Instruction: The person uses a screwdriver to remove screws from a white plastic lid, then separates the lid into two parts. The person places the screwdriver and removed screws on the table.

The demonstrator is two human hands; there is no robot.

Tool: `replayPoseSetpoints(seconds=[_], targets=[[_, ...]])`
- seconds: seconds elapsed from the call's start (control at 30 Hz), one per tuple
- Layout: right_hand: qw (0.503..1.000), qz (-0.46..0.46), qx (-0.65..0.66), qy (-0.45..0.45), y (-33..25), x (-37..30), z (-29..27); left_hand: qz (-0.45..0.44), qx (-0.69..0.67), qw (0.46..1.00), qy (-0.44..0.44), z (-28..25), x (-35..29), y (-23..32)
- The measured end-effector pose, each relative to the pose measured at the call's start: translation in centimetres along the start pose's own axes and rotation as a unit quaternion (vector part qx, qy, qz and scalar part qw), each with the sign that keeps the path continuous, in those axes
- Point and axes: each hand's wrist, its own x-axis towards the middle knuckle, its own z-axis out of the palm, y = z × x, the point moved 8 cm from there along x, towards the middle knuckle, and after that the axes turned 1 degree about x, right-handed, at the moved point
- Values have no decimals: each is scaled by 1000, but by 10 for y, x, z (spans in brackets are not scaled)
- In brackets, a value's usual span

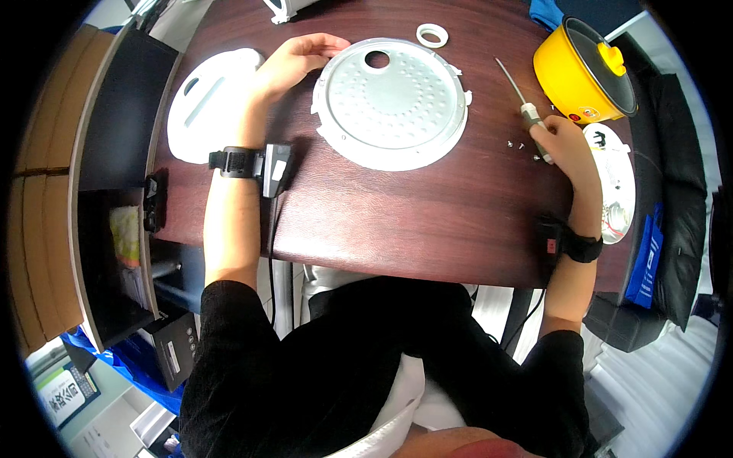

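A round white plastic disc [374, 114] with a dimpled grey face, a round hole near its far edge and small tabs on its rim lies on the table. Beside its far left rim is my left hand [298, 65], fingers stretched out and fingertips at the rim. My right hand [563, 145] grips the handle of a screwdriver [528, 111], whose thin metal shaft points away and to the left. Several small screws [521, 146] lie on the table near that hand. Under my left wrist, a white rounded cover [206, 107] with a slot lies partly hidden.
A white ring [432, 35] lies beyond the disc. At the far right stands a yellow pot [569, 72] with a dark lid. A white oval part with wires [617, 202] sits at the right edge. A white piece [286, 8] is cut off at the top. Shelving [114, 130] borders the left.
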Motion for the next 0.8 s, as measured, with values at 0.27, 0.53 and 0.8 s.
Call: replayPoseSetpoints(seconds=[0.27,0.53,0.8], targets=[[965,-33,253,55,3,-7,-26,-33,-42,999,-4,5,-1,0],[887,-145,427,101,7,-8,-68,-52,-79,996,-1,1,5,-7],[894,-124,404,147,35,6,-63,-71,-58,996,11,5,4,-1]])
